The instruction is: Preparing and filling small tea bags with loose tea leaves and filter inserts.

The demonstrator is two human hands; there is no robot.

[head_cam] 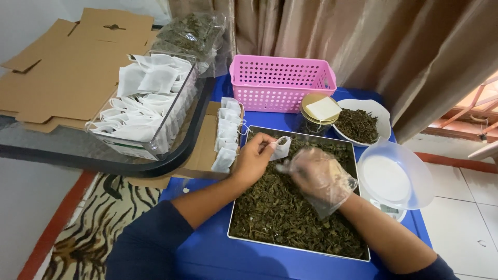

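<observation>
**Small sachet held open over a tray of dried leaves**

The left hand is bare and pinches a small white sachet by its upper edge, holding it above the far left part of the tray. The right hand wears a loose clear plastic glove; its fingers are drawn together just beside the sachet's mouth, though whether they grip any leaves is blurred.

The sachet looks thin, soft and very light, likely to crumple or tear if squeezed; the rim of its mouth seems the safest place to hold it. The leaves are dark, dry, curled and crumbly, filling the shallow square metal tray on the blue tabletop.

Left of the tray stands a row of empty sachets, and a clear box of more sits on a glass-topped side table. Beyond are a pink perforated basket, a gold-lidded jar, a white bowl of leaves and a scale under a translucent dish.
</observation>
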